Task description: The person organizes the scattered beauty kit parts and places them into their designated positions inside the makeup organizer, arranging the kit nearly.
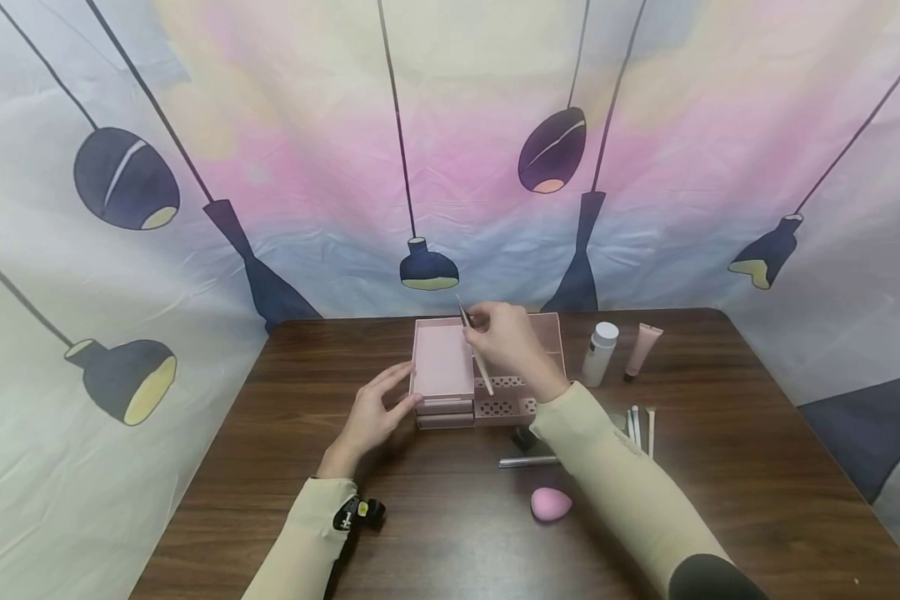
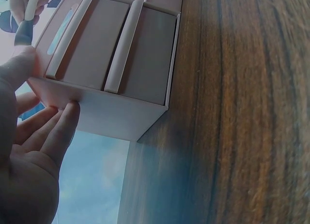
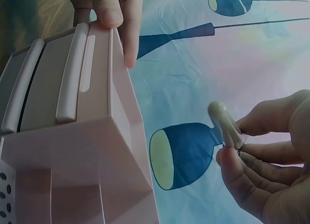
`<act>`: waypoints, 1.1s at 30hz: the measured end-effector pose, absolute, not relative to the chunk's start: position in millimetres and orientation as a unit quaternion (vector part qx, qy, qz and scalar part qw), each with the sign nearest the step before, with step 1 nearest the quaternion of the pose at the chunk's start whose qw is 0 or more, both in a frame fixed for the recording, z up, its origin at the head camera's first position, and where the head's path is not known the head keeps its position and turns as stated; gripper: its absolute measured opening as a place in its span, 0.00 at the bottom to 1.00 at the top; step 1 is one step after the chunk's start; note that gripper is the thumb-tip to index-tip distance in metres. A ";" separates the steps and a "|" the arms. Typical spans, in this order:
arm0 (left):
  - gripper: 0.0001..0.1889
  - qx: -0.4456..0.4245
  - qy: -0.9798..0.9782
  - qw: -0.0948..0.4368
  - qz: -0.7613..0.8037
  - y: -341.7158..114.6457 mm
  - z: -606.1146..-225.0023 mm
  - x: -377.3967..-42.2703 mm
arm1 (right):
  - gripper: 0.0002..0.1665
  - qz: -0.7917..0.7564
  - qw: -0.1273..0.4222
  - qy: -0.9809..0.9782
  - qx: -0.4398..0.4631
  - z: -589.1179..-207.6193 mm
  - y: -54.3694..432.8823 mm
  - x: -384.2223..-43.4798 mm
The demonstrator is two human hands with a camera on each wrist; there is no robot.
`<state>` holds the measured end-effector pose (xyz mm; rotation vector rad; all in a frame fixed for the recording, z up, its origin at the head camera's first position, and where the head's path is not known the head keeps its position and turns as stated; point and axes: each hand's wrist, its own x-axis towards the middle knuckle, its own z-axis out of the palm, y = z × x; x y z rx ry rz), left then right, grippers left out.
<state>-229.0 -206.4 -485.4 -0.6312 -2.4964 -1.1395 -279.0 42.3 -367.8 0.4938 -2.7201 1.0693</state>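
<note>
A pink desk organizer [image 1: 442,358] stands near the table's back edge, with two drawers [image 2: 94,44] at its front left and compartments with dotted cut-out fronts [image 1: 498,408] on the right. My left hand [image 1: 371,417] rests against its left side, fingers along the wall and thumb at the top front edge. Above the organizer, my right hand [image 1: 506,333] pinches a makeup brush [image 1: 483,372] between thumb and fingers. Its pale handle slants down toward the compartments; in the right wrist view the rounded handle end [image 3: 217,110] faces the camera.
Right of the organizer stand a white bottle [image 1: 600,354] and a pink tube [image 1: 643,350]. Several slim brushes [image 1: 650,433] lie partly behind the right sleeve. In front are a silver stick [image 1: 525,462], a small black item [image 1: 523,437] and a pink egg-shaped sponge [image 1: 551,504].
</note>
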 end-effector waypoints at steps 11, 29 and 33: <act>0.27 -0.232 -0.867 0.176 -0.404 -206.6 -486.2 -229.7 | 0.18 0.359 0.065 -0.918 0.154 -372.1 20.4 -287.4; 0.28 -0.233 -0.865 0.176 -0.408 -206.3 -485.2 -229.9 | 0.18 0.363 0.044 -0.922 0.126 -384.1 -9.7 -304.5; 0.28 -0.235 -0.863 0.180 -0.408 -207.1 -484.9 -230.7 | 0.19 0.368 0.038 -0.922 0.116 -387.0 -15.8 -304.9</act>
